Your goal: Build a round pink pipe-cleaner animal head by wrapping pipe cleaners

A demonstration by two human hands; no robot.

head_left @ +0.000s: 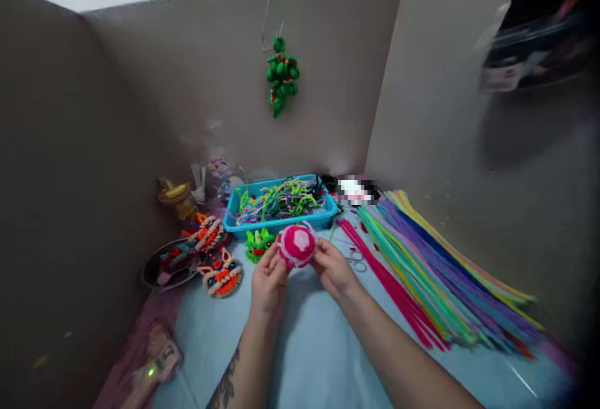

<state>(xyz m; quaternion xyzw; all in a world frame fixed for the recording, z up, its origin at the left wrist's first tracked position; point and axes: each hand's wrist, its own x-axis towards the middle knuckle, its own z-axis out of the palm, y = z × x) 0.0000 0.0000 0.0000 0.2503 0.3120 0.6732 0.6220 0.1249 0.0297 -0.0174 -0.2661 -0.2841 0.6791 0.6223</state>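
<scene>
Between my two hands is a round pink and magenta fuzzy pipe-cleaner piece (299,246), with a pale pink patch at its middle. My left hand (269,281) pinches its left edge with thumb and fingers. On the opposite side, my right hand (334,266) grips the right edge, its fingertips partly behind the piece. Just behind my left hand sits a green pipe-cleaner figure (259,245) with eyes and a red mouth. Scissors (357,261) lie on the table right of my right hand.
A blue tray (239,231) of pipe-cleaner scraps stands at the back. Magenta pipe cleaners (398,290) and multicoloured bundles (435,271) lie right. Orange and cream figures (223,276) and a round container (149,277) are left. A green ornament (282,77) hangs on the wall.
</scene>
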